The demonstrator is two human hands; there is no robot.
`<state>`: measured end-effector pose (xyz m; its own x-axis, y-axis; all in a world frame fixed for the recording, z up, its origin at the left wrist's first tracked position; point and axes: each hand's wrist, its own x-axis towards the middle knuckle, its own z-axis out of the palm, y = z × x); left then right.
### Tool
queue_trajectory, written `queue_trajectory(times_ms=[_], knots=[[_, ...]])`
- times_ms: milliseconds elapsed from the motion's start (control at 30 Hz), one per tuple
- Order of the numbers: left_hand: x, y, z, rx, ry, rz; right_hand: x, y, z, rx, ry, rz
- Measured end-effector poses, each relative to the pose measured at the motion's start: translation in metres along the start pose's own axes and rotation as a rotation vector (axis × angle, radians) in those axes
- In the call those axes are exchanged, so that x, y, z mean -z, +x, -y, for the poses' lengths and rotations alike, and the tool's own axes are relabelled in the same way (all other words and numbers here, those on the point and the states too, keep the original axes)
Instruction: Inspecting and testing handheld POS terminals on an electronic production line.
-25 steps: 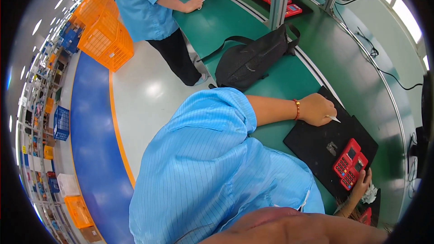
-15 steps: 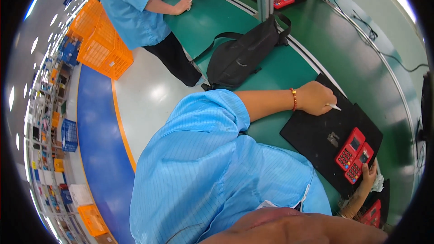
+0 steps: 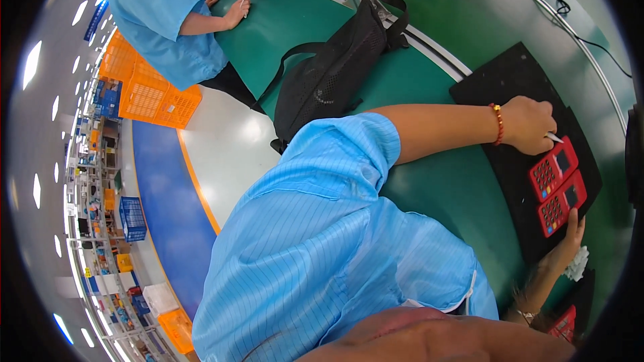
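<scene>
Left hand (image 3: pixel 528 125), at three o'clock: its fingers were curled closed around a white pointed stick (image 3: pixel 554 137), tipped toward the top end of the upper red card reader (image 3: pixel 554 169). Right hand (image 3: pixel 569 240), nearer four: a digit met the lower red card reader (image 3: pixel 562 204); from where I stood, I could not tell whether it gripped. Both readers lay side by side on a black mat (image 3: pixel 506 70) at three. Outward, a black bag (image 3: pixel 329 74) occupied twelve; a co-worker (image 3: pixel 161 27) stood between ten and eleven.
</scene>
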<state>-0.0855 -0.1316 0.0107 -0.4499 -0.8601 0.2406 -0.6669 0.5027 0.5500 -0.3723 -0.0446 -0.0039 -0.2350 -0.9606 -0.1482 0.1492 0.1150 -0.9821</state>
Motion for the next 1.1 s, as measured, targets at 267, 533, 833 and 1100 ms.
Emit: queue_trajectory(times_ms=[267, 533, 833, 1100], knots=[[0.011, 0.005, 0.034, 0.012, 0.006, -0.209, -0.066, 0.001, -0.004, 0.105, -0.154, 0.033], [0.009, 0.006, 0.030, -0.169, -0.065, -0.181, -0.056, 0.001, -0.014, 0.104, -0.271, 0.031], [0.010, -0.009, 0.015, -0.146, -0.130, -0.172, -0.067, -0.003, -0.006, 0.079, 0.042, 0.136], [0.011, -0.010, 0.013, -0.088, -0.098, -0.142, -0.069, -0.004, 0.002, 0.070, 0.033, 0.165]])
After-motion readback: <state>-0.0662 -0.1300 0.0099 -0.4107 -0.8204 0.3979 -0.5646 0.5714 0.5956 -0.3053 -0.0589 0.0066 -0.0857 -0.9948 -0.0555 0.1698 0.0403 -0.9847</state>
